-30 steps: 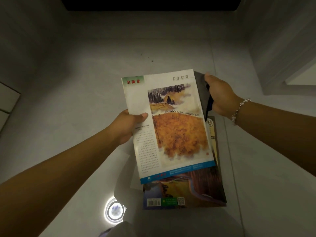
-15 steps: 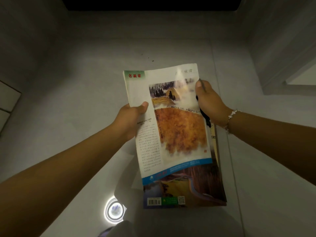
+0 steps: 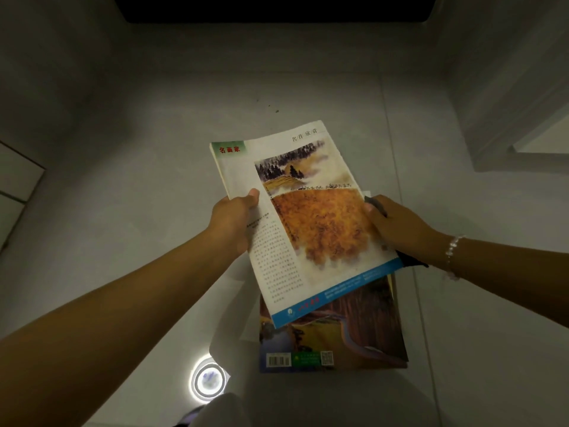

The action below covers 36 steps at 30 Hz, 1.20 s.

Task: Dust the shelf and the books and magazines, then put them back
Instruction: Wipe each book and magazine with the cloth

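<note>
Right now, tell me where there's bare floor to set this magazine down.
Bare grey tiled floor lies left of the landscape-cover magazine, and more beyond it toward the dark opening. Right of the magazine stack on the floor is free too. It is crowded at the stack itself and near the round ring light.

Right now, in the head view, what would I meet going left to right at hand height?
Left hand → magazine held up → dark cloth → right hand → bracelet.
</note>
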Tool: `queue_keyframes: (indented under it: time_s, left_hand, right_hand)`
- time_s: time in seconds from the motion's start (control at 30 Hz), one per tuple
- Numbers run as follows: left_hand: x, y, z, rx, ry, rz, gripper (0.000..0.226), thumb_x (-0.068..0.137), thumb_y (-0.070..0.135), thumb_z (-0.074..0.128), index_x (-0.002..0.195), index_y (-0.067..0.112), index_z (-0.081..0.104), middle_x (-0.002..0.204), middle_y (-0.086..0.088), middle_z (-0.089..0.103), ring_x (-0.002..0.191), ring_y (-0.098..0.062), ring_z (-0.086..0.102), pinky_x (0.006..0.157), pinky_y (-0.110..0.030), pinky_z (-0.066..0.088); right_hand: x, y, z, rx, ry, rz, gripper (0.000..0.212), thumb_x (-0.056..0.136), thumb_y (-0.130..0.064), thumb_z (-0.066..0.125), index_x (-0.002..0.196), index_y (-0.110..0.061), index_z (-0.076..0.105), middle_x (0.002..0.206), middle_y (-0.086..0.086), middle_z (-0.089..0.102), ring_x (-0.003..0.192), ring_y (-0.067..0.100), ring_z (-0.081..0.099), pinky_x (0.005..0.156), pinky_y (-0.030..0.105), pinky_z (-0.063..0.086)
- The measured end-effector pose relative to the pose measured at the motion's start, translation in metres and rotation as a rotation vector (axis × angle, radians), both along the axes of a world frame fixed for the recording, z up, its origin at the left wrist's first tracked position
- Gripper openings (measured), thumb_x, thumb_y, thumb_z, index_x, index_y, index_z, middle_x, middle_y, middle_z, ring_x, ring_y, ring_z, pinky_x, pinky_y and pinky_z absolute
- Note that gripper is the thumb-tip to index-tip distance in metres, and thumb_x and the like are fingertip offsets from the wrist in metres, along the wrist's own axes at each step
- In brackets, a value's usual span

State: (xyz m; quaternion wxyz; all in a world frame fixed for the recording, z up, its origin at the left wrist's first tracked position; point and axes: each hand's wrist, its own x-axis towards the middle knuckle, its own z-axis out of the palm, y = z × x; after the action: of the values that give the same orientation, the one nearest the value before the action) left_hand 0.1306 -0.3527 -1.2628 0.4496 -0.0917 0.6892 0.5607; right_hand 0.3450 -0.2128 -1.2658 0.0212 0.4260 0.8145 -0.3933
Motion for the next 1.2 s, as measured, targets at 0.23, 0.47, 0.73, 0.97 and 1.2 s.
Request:
queue_keyframes:
  time_s: [0.23,0.47,0.73,0.97,1.2]
  left_hand:
    - [-0.008,-0.003,0.000,-0.029,0.091,0.062,0.038,0.091,0.022,0.064,0.124,0.009,0.052,0.107,-0.008,0.064,0.100,-0.030,0.062,0.091,-0.052,0.050]
    - [-0.014,-0.010,0.002,-0.037,0.108,0.035,0.041,0.091,0.023,0.063,0.127,0.006,0.051,0.115,-0.010,0.063,0.103,-0.031,0.061,0.090,-0.050,0.050]
    - [-0.010,-0.013,0.017,-0.056,0.188,-0.063,0.032,0.093,0.021,0.061,0.120,0.006,0.052,0.101,-0.008,0.065,0.090,-0.029,0.063,0.080,-0.046,0.051]
    - [0.009,-0.006,0.035,0.085,0.151,-0.173,0.027,0.093,0.021,0.061,0.116,0.008,0.058,0.103,-0.009,0.069,0.091,-0.028,0.067,0.079,-0.043,0.055]
    - [0.026,0.001,0.056,0.194,0.127,-0.240,0.030,0.092,0.024,0.060,0.118,0.008,0.059,0.103,-0.010,0.070,0.089,-0.026,0.069,0.070,-0.036,0.056]
  right_hand:
    - [0.026,-0.002,0.006,-0.017,-0.103,0.106,0.039,0.103,-0.029,0.030,0.138,-0.017,0.040,0.134,0.006,0.050,0.118,0.020,0.047,0.076,0.009,0.024]
    - [0.048,0.004,0.009,-0.012,-0.254,0.077,0.036,0.103,-0.031,0.027,0.116,-0.007,0.052,0.114,0.014,0.057,0.089,0.017,0.049,0.077,0.026,0.034]
    - [0.031,0.010,0.020,0.066,-0.102,-0.019,0.033,0.102,-0.032,0.030,0.115,-0.009,0.050,0.110,0.012,0.057,0.088,0.019,0.051,0.076,0.027,0.036]
    - [0.001,-0.004,0.030,0.061,0.059,0.035,0.032,0.100,-0.032,0.037,0.111,-0.007,0.054,0.105,0.013,0.061,0.088,0.024,0.056,0.066,0.025,0.040]
    - [-0.027,-0.021,0.054,0.016,0.275,0.020,0.028,0.099,-0.034,0.042,0.116,-0.017,0.056,0.104,0.001,0.061,0.091,0.013,0.057,0.067,0.010,0.040]
